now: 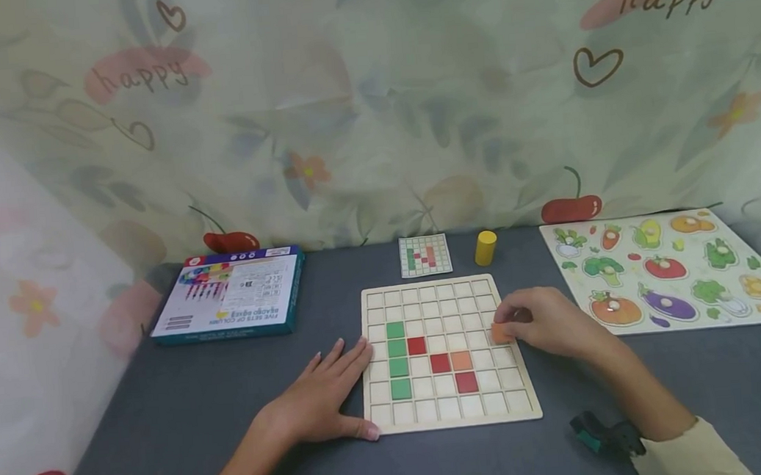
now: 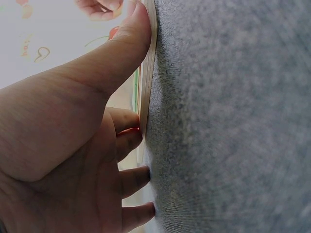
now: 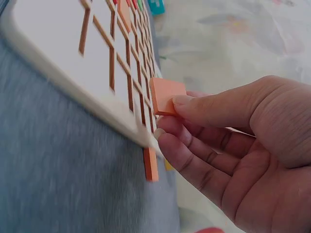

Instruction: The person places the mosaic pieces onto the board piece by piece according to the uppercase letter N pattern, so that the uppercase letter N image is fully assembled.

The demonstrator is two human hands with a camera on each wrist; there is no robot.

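A wooden grid board (image 1: 442,410) lies flat on the table, bearing several green tiles (image 1: 397,347) in a column, three red tiles (image 1: 417,346) and one orange tile (image 1: 460,361). Over its right edge my right hand (image 1: 552,321) pinches an orange square tile (image 3: 165,94) between thumb and fingers. Below that hand, another orange tile (image 3: 150,165) is by the board's edge on the table. My left hand (image 1: 319,400) rests at the board's left side, fingers extended and spread, fingertips at the rim and thumb at the near left corner.
Behind the board are a small pattern card (image 1: 425,256) and a yellow cylinder (image 1: 485,248). A boxed set (image 1: 228,296) lies at the back left. On the right is a vegetable puzzle board (image 1: 676,298). A patterned curtain (image 1: 372,120) hangs along the table's far edge.
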